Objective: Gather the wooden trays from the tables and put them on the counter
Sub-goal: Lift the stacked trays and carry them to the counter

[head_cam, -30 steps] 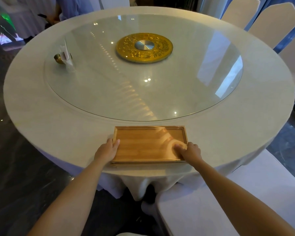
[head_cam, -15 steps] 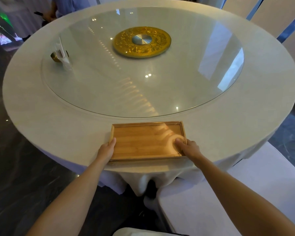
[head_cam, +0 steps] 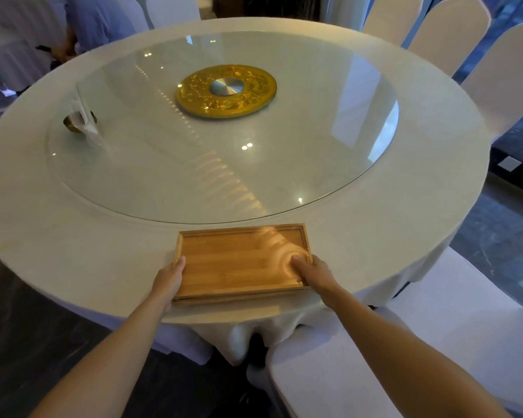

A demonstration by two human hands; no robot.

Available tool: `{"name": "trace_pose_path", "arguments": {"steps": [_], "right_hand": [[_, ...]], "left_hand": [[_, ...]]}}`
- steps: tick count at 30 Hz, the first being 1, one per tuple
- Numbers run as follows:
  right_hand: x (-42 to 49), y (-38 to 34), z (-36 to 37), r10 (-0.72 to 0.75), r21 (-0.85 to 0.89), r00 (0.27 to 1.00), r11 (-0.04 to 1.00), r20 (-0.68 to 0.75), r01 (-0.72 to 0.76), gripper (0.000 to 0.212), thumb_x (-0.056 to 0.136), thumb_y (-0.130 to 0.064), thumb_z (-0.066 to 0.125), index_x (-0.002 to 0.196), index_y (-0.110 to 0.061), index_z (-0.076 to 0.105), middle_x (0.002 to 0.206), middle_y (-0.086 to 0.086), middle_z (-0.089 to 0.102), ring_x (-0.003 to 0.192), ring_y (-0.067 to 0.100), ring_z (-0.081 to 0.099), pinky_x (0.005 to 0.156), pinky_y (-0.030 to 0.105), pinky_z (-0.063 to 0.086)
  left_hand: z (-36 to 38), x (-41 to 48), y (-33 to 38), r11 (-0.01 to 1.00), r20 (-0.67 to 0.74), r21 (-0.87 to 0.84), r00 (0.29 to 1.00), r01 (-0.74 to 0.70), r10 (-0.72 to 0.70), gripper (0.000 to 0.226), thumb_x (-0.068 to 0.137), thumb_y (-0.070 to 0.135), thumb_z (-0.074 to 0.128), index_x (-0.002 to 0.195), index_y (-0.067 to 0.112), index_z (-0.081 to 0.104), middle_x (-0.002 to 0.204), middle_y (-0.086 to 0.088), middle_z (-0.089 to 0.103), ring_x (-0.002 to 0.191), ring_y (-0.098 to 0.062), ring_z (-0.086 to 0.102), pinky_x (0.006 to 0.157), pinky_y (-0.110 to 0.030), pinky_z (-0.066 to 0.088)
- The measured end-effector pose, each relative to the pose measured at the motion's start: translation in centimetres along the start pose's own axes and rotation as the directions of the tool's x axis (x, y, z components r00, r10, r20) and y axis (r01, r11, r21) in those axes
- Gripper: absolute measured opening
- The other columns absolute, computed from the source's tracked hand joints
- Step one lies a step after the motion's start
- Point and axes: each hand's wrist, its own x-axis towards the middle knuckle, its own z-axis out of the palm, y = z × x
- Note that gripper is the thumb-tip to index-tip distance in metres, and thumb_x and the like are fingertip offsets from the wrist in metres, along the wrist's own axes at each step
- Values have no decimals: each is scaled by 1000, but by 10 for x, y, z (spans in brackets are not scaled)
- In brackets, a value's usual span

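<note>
A rectangular wooden tray point(head_cam: 239, 260) lies at the near edge of a round table point(head_cam: 58, 251) covered in white cloth. My left hand point(head_cam: 168, 280) grips the tray's left short side, thumb on the rim. My right hand point(head_cam: 313, 273) holds the right short side, thumb pressed inside the tray near its corner. The tray looks empty and its near edge seems slightly raised off the cloth.
A large glass turntable point(head_cam: 284, 164) with a gold centre disc point(head_cam: 226, 90) fills the tabletop; a small gold holder with napkins point(head_cam: 80, 122) stands at its left. White-covered chairs stand at the near right point(head_cam: 390, 357) and far right point(head_cam: 501, 70). A person is at the far left.
The tray has slid a little toward the table's near edge and both hands have closed more firmly on its short sides. The view has shifted slightly.
</note>
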Motion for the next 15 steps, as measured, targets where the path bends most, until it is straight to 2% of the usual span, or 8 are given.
{"name": "trace_pose_path", "arguments": {"steps": [2,3,7,11,13,15], "right_hand": [[-5,-2,-7,-34,61,999,998,-8,35,19,90,-36,50,91,-18,56,95,7,62,84,20,59,87,37,48],[-7,0,-13,-42,73,999,996,-22,44,16,92,-33,50,91,-18,55,93,6,61,85,20,58,88,37,48],[-17,14,-44,-31,112,989,993,-146,48,21,90,-36,51,99,-18,54,101,6,62,100,25,60,96,41,48],[-40,32,-81,25,214,967,976,-254,31,37,91,-37,50,113,-7,55,107,9,62,102,24,60,97,39,48],[-56,40,-101,49,252,947,967,-318,35,28,93,-34,48,109,-11,52,102,6,58,96,20,56,91,33,48],[-72,51,-119,91,275,904,961,-417,30,29,93,-33,48,112,-12,54,100,5,57,92,19,55,83,30,46]], "left_hand": [[8,-1,12,999,1,27,999,-39,39,55,98,40,35,139,4,41,142,-18,47,131,-34,44,109,-43,34],[13,-1,18,997,10,43,998,-66,65,55,98,39,35,139,4,41,141,-19,47,130,-35,44,108,-42,35],[43,-7,51,981,99,115,985,-155,144,55,98,41,35,134,0,47,136,-21,51,124,-38,49,107,-43,38],[88,-19,82,962,201,150,960,-228,196,55,95,41,42,125,-3,55,129,-24,56,118,-40,54,105,-49,41],[116,-30,98,944,263,171,936,-283,233,54,95,40,43,124,-4,56,127,-23,58,116,-39,55,104,-46,42],[144,-44,111,921,347,194,901,-339,258,52,96,37,42,124,-5,55,118,-20,59,108,-35,56,95,-39,43]]}}
